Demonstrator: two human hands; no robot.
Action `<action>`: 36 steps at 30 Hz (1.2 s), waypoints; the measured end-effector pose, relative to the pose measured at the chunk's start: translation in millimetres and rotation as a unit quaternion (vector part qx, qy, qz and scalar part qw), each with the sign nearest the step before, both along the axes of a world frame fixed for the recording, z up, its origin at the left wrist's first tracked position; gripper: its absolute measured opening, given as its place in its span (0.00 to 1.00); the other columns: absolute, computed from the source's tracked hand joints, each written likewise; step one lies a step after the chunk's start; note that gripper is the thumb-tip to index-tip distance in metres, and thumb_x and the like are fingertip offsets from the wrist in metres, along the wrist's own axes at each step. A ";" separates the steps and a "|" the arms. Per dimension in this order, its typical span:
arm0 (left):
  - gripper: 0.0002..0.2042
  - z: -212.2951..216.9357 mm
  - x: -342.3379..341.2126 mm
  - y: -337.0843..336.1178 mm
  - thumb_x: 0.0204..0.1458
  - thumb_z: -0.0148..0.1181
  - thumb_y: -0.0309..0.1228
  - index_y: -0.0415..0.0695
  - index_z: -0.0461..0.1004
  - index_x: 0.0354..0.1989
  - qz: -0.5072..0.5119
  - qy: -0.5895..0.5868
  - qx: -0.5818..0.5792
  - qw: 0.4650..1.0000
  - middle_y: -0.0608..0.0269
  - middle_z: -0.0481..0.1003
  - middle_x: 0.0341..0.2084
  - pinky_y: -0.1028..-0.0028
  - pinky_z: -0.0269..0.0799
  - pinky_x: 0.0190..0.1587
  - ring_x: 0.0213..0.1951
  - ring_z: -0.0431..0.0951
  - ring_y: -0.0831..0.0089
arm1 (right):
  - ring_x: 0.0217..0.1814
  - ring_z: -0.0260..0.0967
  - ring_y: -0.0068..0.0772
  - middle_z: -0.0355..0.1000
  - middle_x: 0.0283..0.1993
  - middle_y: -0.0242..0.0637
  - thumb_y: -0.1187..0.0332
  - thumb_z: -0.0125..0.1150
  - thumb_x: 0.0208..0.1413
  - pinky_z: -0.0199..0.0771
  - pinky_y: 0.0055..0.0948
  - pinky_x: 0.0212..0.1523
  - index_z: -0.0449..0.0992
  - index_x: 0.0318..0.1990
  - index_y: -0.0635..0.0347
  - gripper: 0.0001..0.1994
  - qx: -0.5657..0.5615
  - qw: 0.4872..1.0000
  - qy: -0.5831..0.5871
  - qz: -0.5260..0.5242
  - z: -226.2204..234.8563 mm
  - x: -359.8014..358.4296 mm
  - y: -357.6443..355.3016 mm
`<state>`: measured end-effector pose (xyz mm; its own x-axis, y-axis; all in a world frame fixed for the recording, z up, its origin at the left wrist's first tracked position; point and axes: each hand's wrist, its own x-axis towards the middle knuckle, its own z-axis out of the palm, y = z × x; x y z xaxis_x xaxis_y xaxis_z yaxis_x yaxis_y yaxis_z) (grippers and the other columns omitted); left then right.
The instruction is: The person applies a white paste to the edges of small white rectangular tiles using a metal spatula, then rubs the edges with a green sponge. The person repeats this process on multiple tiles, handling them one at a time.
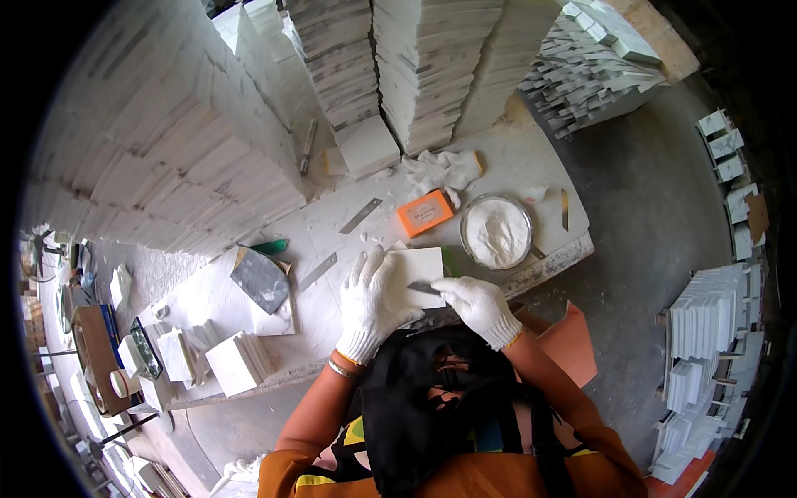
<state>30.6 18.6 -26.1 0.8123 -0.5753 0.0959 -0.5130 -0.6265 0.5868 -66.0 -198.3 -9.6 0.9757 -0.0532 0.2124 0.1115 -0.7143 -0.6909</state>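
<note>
White tile (pixel 422 266), one, lies beneath one blade (pixel 422 288) in the right hand (pixel 479 305).

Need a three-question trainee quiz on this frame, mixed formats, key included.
1. Which hand holds the thin metal blade?
2. True or false: the orange box lies to the left of the round dish.
3. Where is the left hand? A) on the orange box; B) at the left edge of the white tile; C) in the round dish.

Key: 1. The right hand. 2. True. 3. B.
</note>
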 end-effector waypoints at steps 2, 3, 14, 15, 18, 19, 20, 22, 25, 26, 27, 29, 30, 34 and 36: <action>0.54 2.0 0.1 0.0 0.25 0.83 0.48 0.47 0.65 0.68 -0.006 0.001 0.011 1.000 0.51 0.64 0.69 0.47 0.58 0.68 0.70 0.60 0.45 | 0.39 0.79 0.45 0.81 0.40 0.41 0.72 0.65 0.58 0.79 0.36 0.39 0.82 0.48 0.55 0.11 0.031 0.999 0.030 0.022 3.5 -11.9 -5.0; 0.55 4.6 0.5 0.2 0.26 0.83 0.48 0.47 0.64 0.69 -0.012 0.003 0.019 1.000 0.51 0.63 0.70 0.47 0.57 0.69 0.71 0.59 0.45 | 0.36 0.79 0.43 0.80 0.40 0.41 0.73 0.65 0.58 0.79 0.35 0.38 0.82 0.48 0.55 0.11 0.023 0.999 0.016 0.040 0.6 -16.9 -11.2; 0.59 16.9 -16.9 -15.9 0.27 0.81 0.51 0.41 0.58 0.71 -0.069 -0.033 0.104 0.992 0.45 0.53 0.73 0.39 0.46 0.72 0.74 0.48 0.36 | 0.30 0.72 0.20 0.79 0.36 0.36 0.74 0.62 0.60 0.75 0.23 0.35 0.79 0.56 0.62 0.17 0.322 0.927 0.139 -0.138 18.5 -43.6 -35.8; 0.58 12.9 -18.4 -22.7 0.28 0.81 0.51 0.41 0.58 0.71 -0.075 -0.037 0.105 0.991 0.45 0.53 0.73 0.38 0.45 0.72 0.74 0.48 0.36 | 0.31 0.72 0.20 0.79 0.38 0.36 0.74 0.62 0.61 0.75 0.23 0.36 0.78 0.60 0.62 0.19 0.320 0.925 0.153 -0.138 19.0 -43.8 -37.2; 0.53 10.5 -15.8 -39.1 0.32 0.80 0.49 0.38 0.60 0.68 -0.067 -0.067 0.089 0.991 0.42 0.56 0.71 0.40 0.49 0.71 0.72 0.53 0.35 | 0.32 0.73 0.20 0.79 0.39 0.37 0.73 0.63 0.61 0.75 0.23 0.37 0.76 0.61 0.62 0.21 0.311 0.929 0.144 -0.136 18.2 -45.4 -36.3; 0.52 0.9 -15.5 -39.1 0.33 0.79 0.47 0.38 0.61 0.68 -0.062 -0.085 0.070 0.992 0.43 0.57 0.70 0.40 0.50 0.71 0.71 0.54 0.35 | 0.32 0.73 0.20 0.79 0.39 0.37 0.73 0.63 0.61 0.75 0.23 0.37 0.76 0.62 0.63 0.21 0.319 0.926 0.143 -0.140 17.6 -47.0 -35.9; 0.50 -1.9 -14.3 -40.1 0.34 0.79 0.46 0.38 0.61 0.67 -0.059 -0.103 0.050 0.992 0.43 0.58 0.70 0.41 0.51 0.70 0.71 0.55 0.35 | 0.33 0.73 0.20 0.79 0.39 0.37 0.72 0.63 0.61 0.75 0.23 0.38 0.75 0.62 0.63 0.21 0.326 0.923 0.141 -0.147 17.3 -48.5 -36.5; 0.47 -3.4 -15.2 -38.1 0.35 0.78 0.43 0.38 0.62 0.66 -0.068 -0.108 0.031 0.991 0.44 0.60 0.68 0.41 0.53 0.69 0.70 0.57 0.35 | 0.33 0.73 0.20 0.79 0.38 0.37 0.72 0.64 0.61 0.75 0.23 0.38 0.75 0.62 0.64 0.22 0.330 0.920 0.141 -0.158 16.1 -51.7 -38.1; 0.43 -2.4 -13.0 -32.5 0.37 0.77 0.41 0.40 0.66 0.65 -0.081 -0.123 -0.015 0.989 0.46 0.64 0.66 0.42 0.56 0.68 0.68 0.61 0.39 | 0.33 0.74 0.20 0.79 0.37 0.38 0.71 0.65 0.60 0.75 0.23 0.38 0.74 0.62 0.66 0.22 0.325 0.919 0.146 -0.167 14.5 -54.4 -39.8; 0.42 0.8 -10.7 -30.3 0.37 0.76 0.40 0.41 0.67 0.64 -0.083 -0.130 -0.032 0.987 0.47 0.65 0.65 0.43 0.56 0.68 0.68 0.62 0.41 | 0.33 0.74 0.20 0.79 0.37 0.38 0.71 0.65 0.60 0.75 0.23 0.38 0.74 0.62 0.66 0.23 0.327 0.918 0.148 -0.167 16.0 -53.1 -39.5; 0.39 5.2 -9.3 -27.4 0.38 0.76 0.40 0.43 0.69 0.62 -0.080 -0.133 -0.036 0.987 0.50 0.68 0.63 0.44 0.58 0.67 0.67 0.64 0.44 | 0.33 0.74 0.20 0.79 0.36 0.38 0.71 0.65 0.60 0.75 0.23 0.38 0.74 0.62 0.66 0.23 0.329 0.918 0.150 -0.166 17.3 -51.7 -39.1; 0.33 17.2 -6.2 -20.1 0.40 0.75 0.39 0.46 0.75 0.58 -0.071 -0.140 -0.045 0.987 0.54 0.73 0.59 0.46 0.61 0.66 0.64 0.69 0.49 | 0.33 0.74 0.20 0.79 0.36 0.38 0.72 0.65 0.59 0.75 0.23 0.37 0.74 0.62 0.67 0.22 0.339 0.912 0.152 -0.171 18.0 -49.6 -38.1; 0.30 19.8 -4.5 -15.9 0.41 0.75 0.37 0.47 0.76 0.57 -0.048 -0.149 -0.048 0.987 0.56 0.75 0.57 0.47 0.63 0.65 0.62 0.72 0.50 | 0.33 0.73 0.20 0.79 0.36 0.38 0.72 0.65 0.59 0.74 0.23 0.37 0.75 0.61 0.67 0.22 0.344 0.910 0.152 -0.172 18.6 -48.2 -37.6; 0.19 32.6 6.5 4.4 0.44 0.70 0.25 0.48 0.81 0.48 0.056 -0.119 -0.089 0.987 0.57 0.81 0.46 0.59 0.72 0.55 0.49 0.79 0.55 | 0.33 0.74 0.19 0.80 0.38 0.37 0.73 0.65 0.59 0.73 0.22 0.35 0.75 0.61 0.68 0.22 0.351 0.912 0.145 -0.158 26.6 -40.8 -35.5; 0.15 31.7 11.9 20.5 0.48 0.67 0.21 0.44 0.81 0.46 0.083 -0.059 -0.173 0.980 0.54 0.80 0.46 0.63 0.74 0.53 0.49 0.79 0.55 | 0.33 0.74 0.19 0.80 0.39 0.38 0.73 0.65 0.59 0.73 0.22 0.34 0.75 0.60 0.69 0.21 0.360 0.908 0.151 -0.154 31.5 -37.1 -34.2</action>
<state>42.5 39.1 5.6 0.8634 -0.3522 0.3612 -0.4980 -0.4809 0.7217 -103.2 -232.5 21.9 0.8992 -0.3520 -0.2598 -0.2885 -0.0306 -0.9570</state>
